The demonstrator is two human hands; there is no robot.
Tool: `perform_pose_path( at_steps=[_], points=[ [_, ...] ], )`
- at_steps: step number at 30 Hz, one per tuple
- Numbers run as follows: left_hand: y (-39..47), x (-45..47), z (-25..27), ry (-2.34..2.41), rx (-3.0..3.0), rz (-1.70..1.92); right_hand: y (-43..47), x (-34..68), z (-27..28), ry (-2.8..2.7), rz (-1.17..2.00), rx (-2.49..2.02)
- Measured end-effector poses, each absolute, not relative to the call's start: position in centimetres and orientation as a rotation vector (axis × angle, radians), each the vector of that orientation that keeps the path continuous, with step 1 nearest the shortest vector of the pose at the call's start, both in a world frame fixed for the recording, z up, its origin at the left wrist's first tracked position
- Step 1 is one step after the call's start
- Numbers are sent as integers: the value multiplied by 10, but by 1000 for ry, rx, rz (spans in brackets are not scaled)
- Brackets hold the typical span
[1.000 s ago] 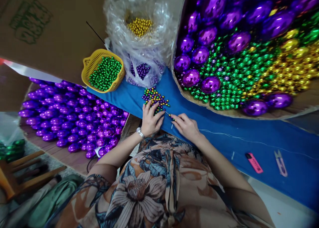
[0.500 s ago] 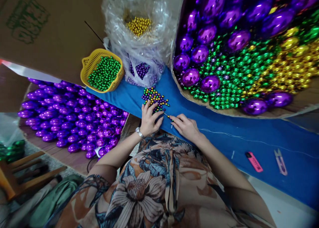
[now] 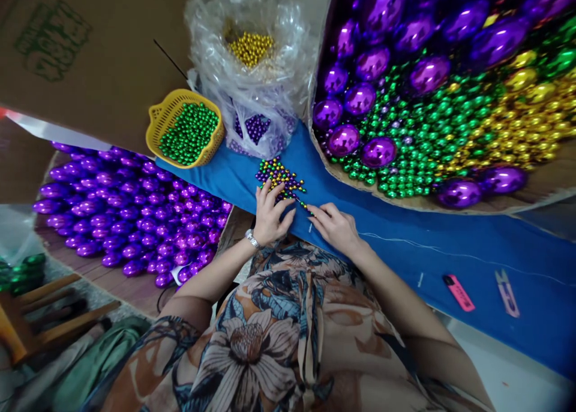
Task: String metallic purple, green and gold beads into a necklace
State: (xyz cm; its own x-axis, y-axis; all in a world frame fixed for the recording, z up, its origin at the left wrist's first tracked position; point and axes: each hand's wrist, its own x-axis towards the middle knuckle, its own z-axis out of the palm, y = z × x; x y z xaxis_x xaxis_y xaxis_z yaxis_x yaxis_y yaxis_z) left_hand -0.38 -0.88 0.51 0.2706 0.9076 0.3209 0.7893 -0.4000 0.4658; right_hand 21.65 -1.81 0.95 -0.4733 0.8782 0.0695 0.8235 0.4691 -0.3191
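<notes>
My right hand (image 3: 336,227) is closed in a pinch on a thin needle (image 3: 300,201) that carries a few small beads; its tip points left into a loose pile of beads. That pile (image 3: 279,175) mixes purple, green and gold beads on a blue cloth. My left hand (image 3: 271,215), with a watch at its wrist, rests with fingers spread on the near side of the pile. Some beads are hidden under its fingers. White thread (image 3: 400,239) trails from near my right hand across the cloth to the right.
A yellow basket (image 3: 153,130) of green beads stands back left, beside a plastic bag (image 3: 288,58) with gold and purple beads. Cardboard boxes hold purple baubles (image 3: 135,214) at left and bead strings (image 3: 405,142) at right. A pink lighter (image 3: 459,293) and thread snips (image 3: 507,295) lie right.
More beads now show along the needle near its tip, where bare metal showed before. Both hands stay almost in place.
</notes>
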Motion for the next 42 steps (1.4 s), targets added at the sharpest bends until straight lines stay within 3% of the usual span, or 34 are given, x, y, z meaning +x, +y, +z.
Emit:
perform_pose_path(
  at_steps=[42],
  points=[
    [-5,-13,1,1655,2301,750,-18,210,4,-2505,426,-1503]
  ],
)
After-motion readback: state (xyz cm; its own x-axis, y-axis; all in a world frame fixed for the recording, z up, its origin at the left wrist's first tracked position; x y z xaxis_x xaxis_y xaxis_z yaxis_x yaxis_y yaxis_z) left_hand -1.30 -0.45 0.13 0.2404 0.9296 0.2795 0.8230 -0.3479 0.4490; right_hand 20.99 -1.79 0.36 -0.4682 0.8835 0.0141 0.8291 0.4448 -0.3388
